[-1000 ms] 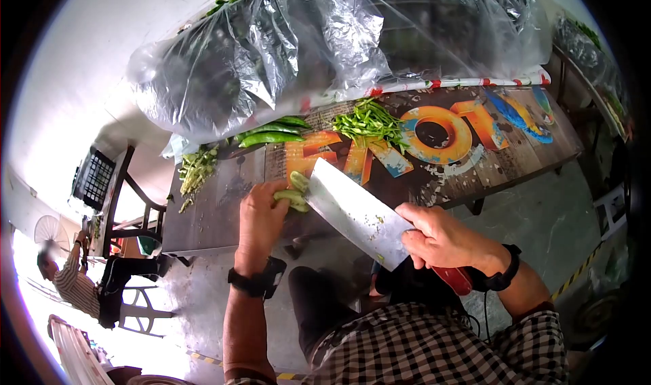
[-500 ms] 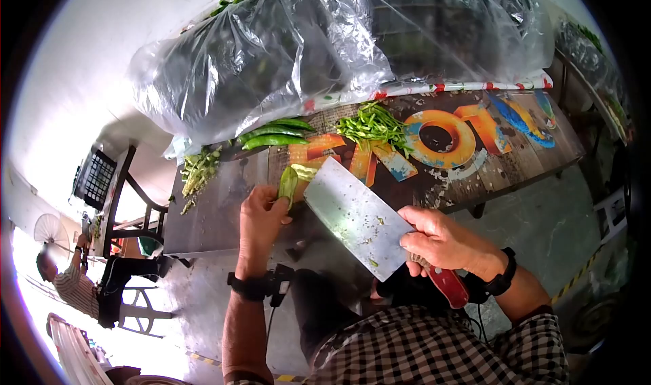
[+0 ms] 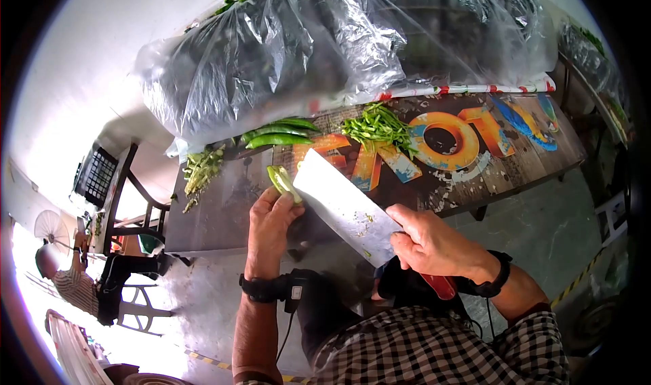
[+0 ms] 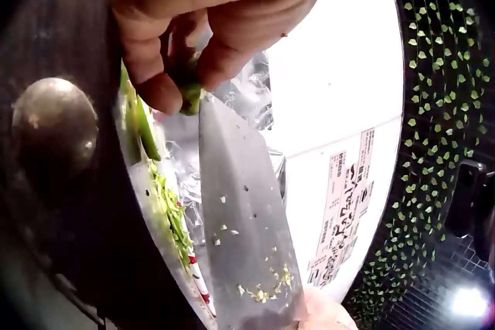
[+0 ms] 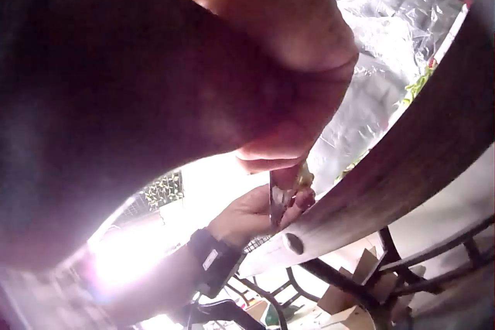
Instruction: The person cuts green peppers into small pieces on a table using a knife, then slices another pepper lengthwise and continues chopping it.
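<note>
Between the thumb and fingers of my left hand [image 3: 270, 226] is a split green chili pepper [image 3: 279, 179], its pale inside showing in the head view. My right hand [image 3: 441, 244] grips a broad cleaver [image 3: 342, 212] by its red handle, the blade slanting up and left. The blade's far end is right beside the pepper; in the left wrist view the blade [image 4: 236, 191] comes up to the pinched green piece. Bits of pepper and seeds cling to the steel. Whole green chili peppers [image 3: 279, 140] lie beyond the left hand, beside a pile of green strips [image 3: 380, 127].
Pale green trimmings [image 3: 201, 170] lie at the left end of the dark printed table [image 3: 224, 226]. Clear plastic sheeting [image 3: 271, 66] covers a long bulky stack along the far edge. At the far left, another person [image 3: 78, 283] sits by a second table.
The left hand has turned the pepper in its fingers and moved slightly right and up. A pale pepper piece behind the blade is now mostly hidden. The cleaver has shifted slightly up and left.
</note>
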`<state>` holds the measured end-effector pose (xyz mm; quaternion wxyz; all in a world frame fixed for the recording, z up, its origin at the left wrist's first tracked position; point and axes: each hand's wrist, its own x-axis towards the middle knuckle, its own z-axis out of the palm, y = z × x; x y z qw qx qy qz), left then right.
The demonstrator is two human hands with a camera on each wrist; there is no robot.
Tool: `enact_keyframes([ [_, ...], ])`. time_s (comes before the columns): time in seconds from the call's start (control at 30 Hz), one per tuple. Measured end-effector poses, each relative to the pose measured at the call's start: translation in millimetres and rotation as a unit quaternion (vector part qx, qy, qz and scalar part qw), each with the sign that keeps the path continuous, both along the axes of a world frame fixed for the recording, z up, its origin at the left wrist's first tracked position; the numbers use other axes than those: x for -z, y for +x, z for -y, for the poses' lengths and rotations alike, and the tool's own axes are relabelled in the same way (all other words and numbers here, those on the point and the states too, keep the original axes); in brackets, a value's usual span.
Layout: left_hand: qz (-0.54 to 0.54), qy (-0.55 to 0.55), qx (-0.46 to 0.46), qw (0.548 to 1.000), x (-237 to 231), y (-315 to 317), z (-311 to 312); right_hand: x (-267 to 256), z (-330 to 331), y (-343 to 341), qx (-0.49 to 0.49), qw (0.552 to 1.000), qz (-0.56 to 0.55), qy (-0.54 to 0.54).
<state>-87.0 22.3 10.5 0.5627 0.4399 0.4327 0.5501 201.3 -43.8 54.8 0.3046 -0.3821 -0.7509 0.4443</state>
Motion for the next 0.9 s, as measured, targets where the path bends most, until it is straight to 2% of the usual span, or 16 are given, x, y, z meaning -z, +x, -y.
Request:
enact_keyframes([
  [0.2,0.004,0.03,0.018,0.999,4,-5,0,5,2,-3,0.013,0.99,0.049,0.131],
  [0.4,0.021,0.021,0.005,1.0,6,-4,2,1,5,-10,0.028,0.992,0.037,0.12],
  [0.5,0.019,0.015,-0.027,0.999,3,2,4,10,12,-19,0.03,0.988,0.095,0.119],
  [0.6,0.038,0.01,-0.037,0.999,5,0,3,24,9,-27,0.023,0.99,0.041,0.132],
  [0.7,0.073,0.013,-0.018,0.997,4,-5,4,26,5,-26,0.012,0.999,-0.039,-0.005],
  [0.77,0.093,0.017,0.017,0.995,4,-9,3,15,3,-21,-0.002,0.988,-0.091,-0.125],
  [0.83,0.108,0.021,0.065,0.992,6,-16,1,10,-3,-15,-0.013,0.987,-0.087,-0.132],
  [0.9,0.12,0.003,0.05,0.991,9,-14,4,10,-8,-8,-0.027,0.988,-0.063,-0.137],
])
